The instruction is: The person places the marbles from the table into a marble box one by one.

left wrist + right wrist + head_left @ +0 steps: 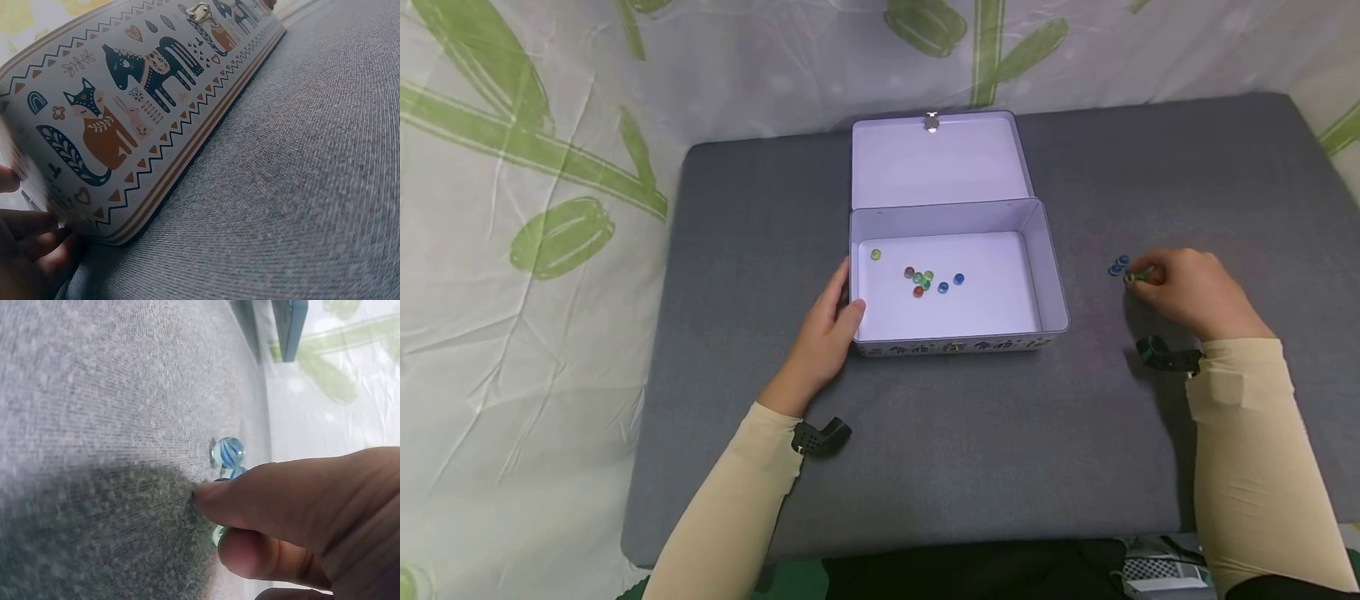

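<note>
An open tin box (955,336) with a hinged lid (936,162) stands on the grey table; its outer side bears printed animals (156,69). My left hand (823,333) grips its left wall near the front corner, thumb at the rim and fingers outside. Several glass marbles lie inside, among them a red marble (918,292), a blue marble (958,279) and a yellow-green marble (876,254). Right of the box, my right hand (1195,292) pinches a green marble (219,535), partly hidden by the fingers. Blue marbles (229,452) lie on the cloth beside the fingertips.
Grey cloth covers the table (760,250). Behind and to the left hangs a pale curtain (760,67) with a green plant print. A metal clasp (931,122) sits at the lid's far edge. Dark wrist cameras (822,436) are strapped to both wrists.
</note>
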The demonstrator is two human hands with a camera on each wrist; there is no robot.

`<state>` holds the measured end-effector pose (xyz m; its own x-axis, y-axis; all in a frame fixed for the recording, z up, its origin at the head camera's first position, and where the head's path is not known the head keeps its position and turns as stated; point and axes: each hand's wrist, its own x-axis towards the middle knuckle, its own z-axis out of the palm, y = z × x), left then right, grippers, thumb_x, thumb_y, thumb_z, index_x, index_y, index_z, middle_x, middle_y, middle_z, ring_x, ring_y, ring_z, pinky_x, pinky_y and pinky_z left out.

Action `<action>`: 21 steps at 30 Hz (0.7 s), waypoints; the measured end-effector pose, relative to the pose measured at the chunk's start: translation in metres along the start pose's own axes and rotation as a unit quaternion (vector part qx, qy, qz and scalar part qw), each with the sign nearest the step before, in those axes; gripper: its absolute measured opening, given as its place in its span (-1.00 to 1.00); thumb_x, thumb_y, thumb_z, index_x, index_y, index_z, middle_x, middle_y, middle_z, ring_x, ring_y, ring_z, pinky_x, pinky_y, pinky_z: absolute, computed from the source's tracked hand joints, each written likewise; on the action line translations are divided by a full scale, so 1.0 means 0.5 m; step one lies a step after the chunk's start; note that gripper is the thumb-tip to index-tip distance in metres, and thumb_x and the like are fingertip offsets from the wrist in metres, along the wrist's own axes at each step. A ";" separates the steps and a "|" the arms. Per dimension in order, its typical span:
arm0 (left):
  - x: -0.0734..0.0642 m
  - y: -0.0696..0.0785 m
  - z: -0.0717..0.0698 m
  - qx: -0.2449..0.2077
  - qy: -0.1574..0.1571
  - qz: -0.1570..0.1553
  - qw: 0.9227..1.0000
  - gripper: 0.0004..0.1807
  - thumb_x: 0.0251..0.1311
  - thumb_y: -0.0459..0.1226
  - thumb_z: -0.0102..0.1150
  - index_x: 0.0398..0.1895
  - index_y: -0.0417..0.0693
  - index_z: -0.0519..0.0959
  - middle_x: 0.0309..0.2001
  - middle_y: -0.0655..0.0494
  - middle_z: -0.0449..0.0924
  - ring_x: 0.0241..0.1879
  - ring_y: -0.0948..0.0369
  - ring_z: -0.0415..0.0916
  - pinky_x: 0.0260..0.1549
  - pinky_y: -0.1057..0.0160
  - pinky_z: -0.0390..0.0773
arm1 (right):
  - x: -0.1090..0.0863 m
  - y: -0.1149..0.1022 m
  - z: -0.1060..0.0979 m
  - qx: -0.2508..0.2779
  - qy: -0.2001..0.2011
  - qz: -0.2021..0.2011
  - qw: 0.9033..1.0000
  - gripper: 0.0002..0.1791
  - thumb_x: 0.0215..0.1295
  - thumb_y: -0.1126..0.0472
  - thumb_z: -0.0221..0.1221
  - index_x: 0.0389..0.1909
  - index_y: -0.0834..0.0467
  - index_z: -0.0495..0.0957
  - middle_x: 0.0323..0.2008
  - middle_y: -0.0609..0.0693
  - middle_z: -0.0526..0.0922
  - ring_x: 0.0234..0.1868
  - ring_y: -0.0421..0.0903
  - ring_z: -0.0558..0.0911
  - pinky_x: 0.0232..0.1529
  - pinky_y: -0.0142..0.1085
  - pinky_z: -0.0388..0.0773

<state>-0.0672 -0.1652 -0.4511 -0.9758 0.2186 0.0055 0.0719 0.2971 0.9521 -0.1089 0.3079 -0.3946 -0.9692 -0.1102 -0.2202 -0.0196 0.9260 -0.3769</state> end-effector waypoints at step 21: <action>-0.001 0.004 0.000 0.001 -0.004 -0.003 1.000 -0.24 0.53 -0.11 -0.12 0.73 -0.04 -0.02 0.68 -0.02 0.00 0.62 0.08 0.04 0.54 -0.08 0.18 | -0.007 -0.103 -0.033 -0.023 0.035 -0.070 0.997 -0.73 0.45 0.23 0.26 -0.02 0.33 0.73 -0.39 0.12 0.75 -0.48 -0.07 0.57 -0.46 -0.16 0.43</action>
<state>-0.0664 -0.1647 -0.4492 -0.9747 0.2237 -0.0021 0.0670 0.3011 0.9512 -0.1087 0.2668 -0.3596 -0.9710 -0.2153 -0.1040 -0.1656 0.9194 -0.3568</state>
